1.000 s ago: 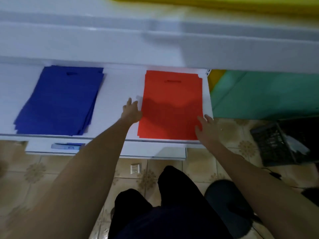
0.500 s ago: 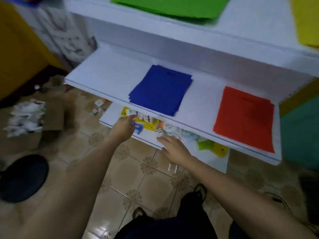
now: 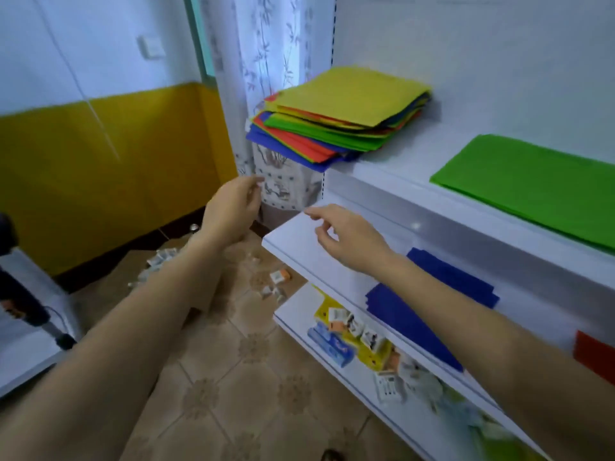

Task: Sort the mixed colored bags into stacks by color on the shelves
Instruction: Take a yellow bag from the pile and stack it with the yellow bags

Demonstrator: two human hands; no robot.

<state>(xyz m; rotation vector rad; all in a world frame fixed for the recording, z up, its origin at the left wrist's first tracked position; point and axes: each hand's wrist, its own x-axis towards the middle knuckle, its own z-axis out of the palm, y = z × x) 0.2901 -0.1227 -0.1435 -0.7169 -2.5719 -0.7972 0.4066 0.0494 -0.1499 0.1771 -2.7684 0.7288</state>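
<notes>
Left hand [image 3: 233, 211] & right hand [image 3: 349, 241] are empty, fingers loose, below the mixed pile [image 3: 339, 118] on the upper shelf [image 3: 399, 154]. Lift only the top yellow bag [image 3: 352, 91], w/ both hands. It's blurry, so maybe it's two.

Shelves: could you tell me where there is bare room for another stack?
Upper shelf: bare between mixed pile and green stack. Middle shelf: bare left of the blue stack, and between it and the red stack. Bottom shelf: crowded with packets.

floor tiles [image 3: 253, 387]: beige, patterned | small packets [image 3: 279, 277]: scattered on tiles | curtain [image 3: 266, 44]: patterned | wall switch [image 3: 151, 47]: white
</notes>
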